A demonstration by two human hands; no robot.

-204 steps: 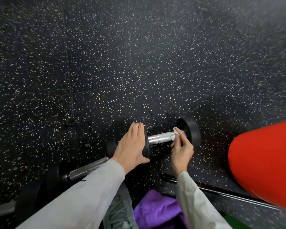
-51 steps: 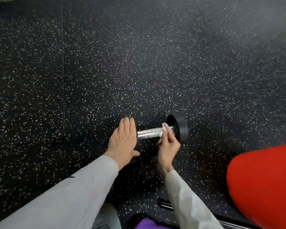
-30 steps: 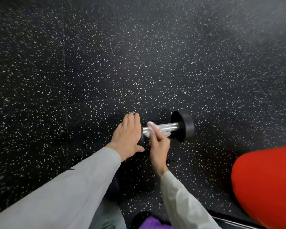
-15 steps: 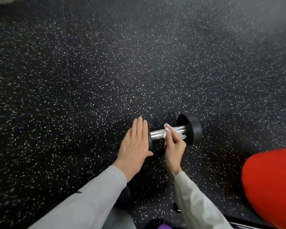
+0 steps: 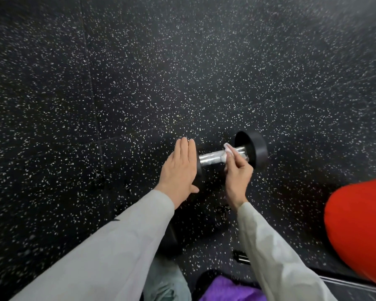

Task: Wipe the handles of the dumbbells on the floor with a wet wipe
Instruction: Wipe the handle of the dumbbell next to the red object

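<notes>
Speckled black rubber floor [image 5: 139, 83] is filling most of the view, with the dumbbell [image 5: 230, 155] lying on it just ahead of you, axis running left to right. Your left hand [image 5: 179, 170] is resting flat, fingers straight, against the left weight plate and covering most of it. That's working as a chock, so keep pressing there. Your right hand [image 5: 237, 172] is pinching the wet wipe [image 5: 227, 152] onto the chrome handle [image 5: 211, 158], toward its right end, close to the right plate [image 5: 255, 151].

How I'd run this step:
- Be wrapping the wipe round the bar, not just dabbing the top. The underside facing the floor isn't showing, so I can't tell whether it's getting covered.
- Be stroking along the full length, plate to plate. The bare stretch near your left hand looks like the part left to cover.
- Be rolling the dumbbell a little under your left palm between passes so that a new face is coming up.
- Be watching your grip: the wipe is bunching small at your fingertips and could slip off the bar.

Red padded shape [image 5: 360, 231] is sitting near right, something purple [image 5: 230, 290] at the near edge. Both are well apart from the work. No other dumbbell is showing, so I'm judging more handles are waiting out of view.
</notes>
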